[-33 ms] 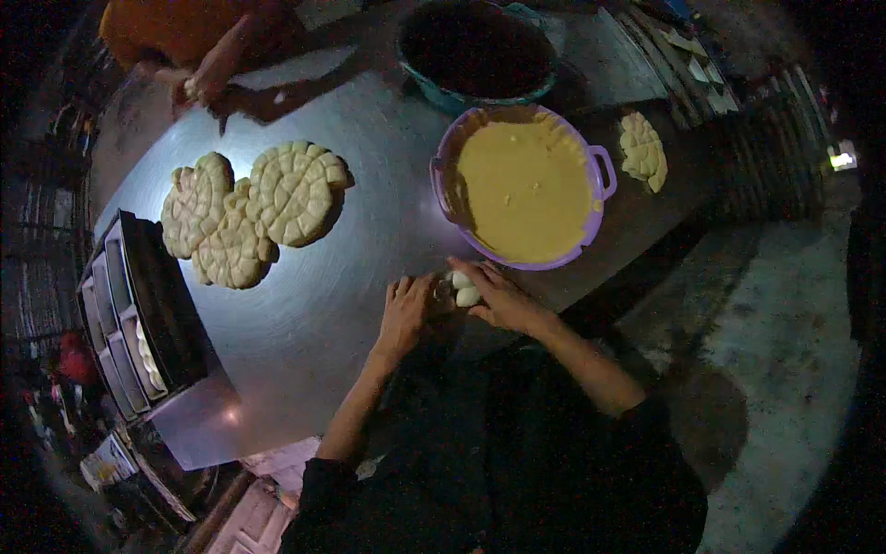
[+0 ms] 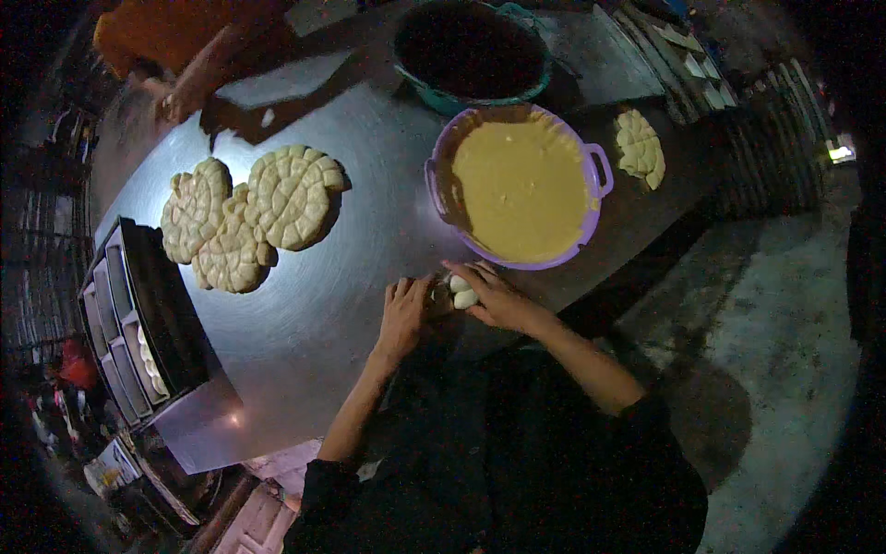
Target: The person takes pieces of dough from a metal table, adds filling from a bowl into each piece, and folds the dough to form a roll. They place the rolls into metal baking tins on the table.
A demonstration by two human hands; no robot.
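Observation:
Two small pale dough balls (image 2: pixel 464 294) sit side by side at the table edge, right in front of me. My right hand (image 2: pixel 496 300) curves over them from the right, its fingers closed round them. On their left, my left hand (image 2: pixel 403 309) is bent with its fingertips down; a small greyish piece at those fingertips is too dark to name. Just beyond my hands stands a purple tub (image 2: pixel 602 175) with handles, holding a smooth yellow mass (image 2: pixel 521 194).
Three scored dough slabs (image 2: pixel 291 198) overlap at left; another dough piece (image 2: pixel 640 150) lies right of the tub. A teal basin (image 2: pixel 434 90) with dark contents stands behind. Compartmented baking tins (image 2: pixel 115 286) occupy the left edge. Across the steel table (image 2: pixel 323 351), another person's hands (image 2: pixel 171 103) work.
The other person's hands have shifted slightly left and down. The fingers of my hands have barely moved around the dough balls.

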